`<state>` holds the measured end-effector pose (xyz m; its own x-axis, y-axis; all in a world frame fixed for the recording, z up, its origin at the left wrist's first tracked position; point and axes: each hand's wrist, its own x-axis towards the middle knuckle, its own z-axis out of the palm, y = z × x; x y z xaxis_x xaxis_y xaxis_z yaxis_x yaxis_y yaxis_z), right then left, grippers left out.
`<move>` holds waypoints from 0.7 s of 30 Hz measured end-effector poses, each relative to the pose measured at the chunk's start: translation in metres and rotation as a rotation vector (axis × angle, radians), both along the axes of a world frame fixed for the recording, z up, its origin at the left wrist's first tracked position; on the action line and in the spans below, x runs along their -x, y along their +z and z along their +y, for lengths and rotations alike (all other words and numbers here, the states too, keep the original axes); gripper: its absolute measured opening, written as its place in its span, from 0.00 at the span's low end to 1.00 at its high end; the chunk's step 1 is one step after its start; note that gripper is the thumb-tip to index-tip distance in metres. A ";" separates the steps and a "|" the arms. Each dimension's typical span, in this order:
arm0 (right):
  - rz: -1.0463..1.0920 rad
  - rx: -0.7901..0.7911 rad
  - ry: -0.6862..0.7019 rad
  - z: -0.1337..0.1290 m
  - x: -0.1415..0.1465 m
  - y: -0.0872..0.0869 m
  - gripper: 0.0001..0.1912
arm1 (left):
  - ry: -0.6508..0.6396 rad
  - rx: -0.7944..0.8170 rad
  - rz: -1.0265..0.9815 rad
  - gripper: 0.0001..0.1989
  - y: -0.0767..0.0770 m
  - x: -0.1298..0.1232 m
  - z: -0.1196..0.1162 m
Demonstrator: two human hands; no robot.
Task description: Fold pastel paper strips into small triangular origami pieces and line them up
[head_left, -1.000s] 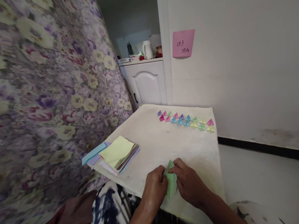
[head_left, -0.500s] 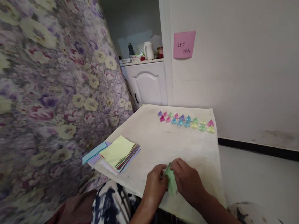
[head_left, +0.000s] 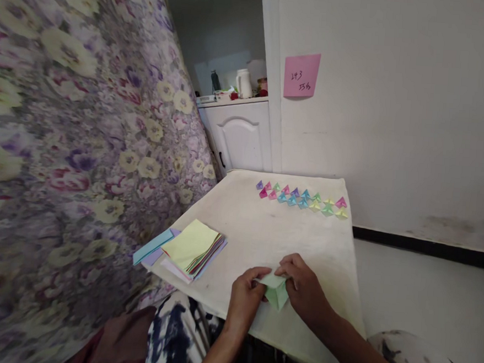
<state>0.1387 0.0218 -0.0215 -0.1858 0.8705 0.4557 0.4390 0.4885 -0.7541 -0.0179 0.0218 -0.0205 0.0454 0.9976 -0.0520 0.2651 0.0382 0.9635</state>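
A light green folded paper (head_left: 276, 294) is between my two hands near the front edge of the cream-covered table (head_left: 247, 220). My left hand (head_left: 248, 292) pinches its left side, and my right hand (head_left: 301, 282) pinches its upper right corner. The paper stands partly opened, with a flat flap on top and a pointed lower end. Two rows of small folded paper pieces (head_left: 294, 199) in pink, blue, green, yellow and purple lie at the far side. To the left of my hands is a stack of coloured sheets (head_left: 191, 246), yellow on top.
Folded blue paper (head_left: 153, 246) lies at the table's left edge. A floral curtain (head_left: 82, 154) hangs at the left. Beyond the table are a white cabinet (head_left: 242, 140) with a white jug (head_left: 244, 84) on it, and a wall with a pink note (head_left: 301, 75).
The green paper has gone from a narrow folded shape to a wider, opened one with a flap across its top. My left hand has shifted slightly left.
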 end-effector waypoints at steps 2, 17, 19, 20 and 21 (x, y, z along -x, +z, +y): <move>0.044 0.004 -0.030 0.001 0.000 -0.003 0.20 | 0.012 -0.022 -0.016 0.18 0.003 0.000 -0.001; 0.222 0.134 0.034 0.001 -0.003 0.009 0.16 | -0.015 -0.051 -0.167 0.10 0.015 0.004 -0.007; 0.196 0.110 0.038 0.001 -0.004 0.011 0.17 | -0.063 0.001 -0.228 0.11 0.021 0.006 -0.010; 0.187 0.100 0.040 0.000 -0.004 0.012 0.17 | -0.093 0.033 -0.256 0.12 0.024 0.007 -0.012; 0.178 0.090 0.044 0.000 -0.005 0.012 0.17 | -0.126 0.066 -0.283 0.12 0.028 0.008 -0.013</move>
